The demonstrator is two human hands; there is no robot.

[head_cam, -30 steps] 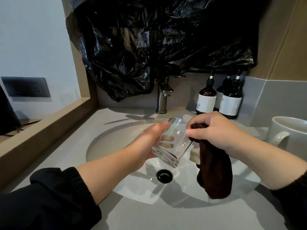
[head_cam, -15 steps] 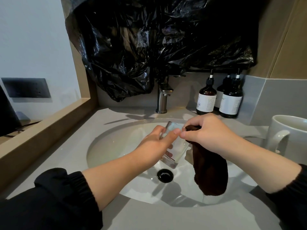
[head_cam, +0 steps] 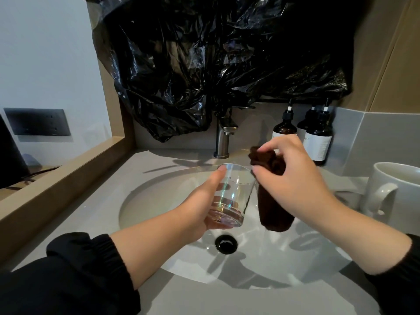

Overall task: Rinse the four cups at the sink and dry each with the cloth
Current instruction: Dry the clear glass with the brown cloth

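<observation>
1. Head view, left side: the left hand (head_cam: 200, 205) grips a clear glass cup (head_cam: 231, 196) round its lower body, with the thumb lying up the near wall to the rim. The cup is mouth-up, slightly tilted, and held over the sink (head_cam: 145, 196) just above the drain (head_cam: 226, 244).
2. Head view, right side: the right hand (head_cam: 293, 178) pinches the bunched top of a dark cloth (head_cam: 272, 208). The rest hangs down just beside the cup's right wall; whether it touches cannot be told.
3. Surroundings: no water is seen running from the faucet (head_cam: 223, 139). A white mug (head_cam: 400, 196) stands on the counter at the right, well apart. The other cups are out of view.
4. Judged step: about to dry the glass.
5. Risk: wet glass held one-handed could slip and strike the basin when the cloth is pushed in.
6. Risk: the hanging tail of the cloth could dip into the wet basin and then dry poorly.
</observation>
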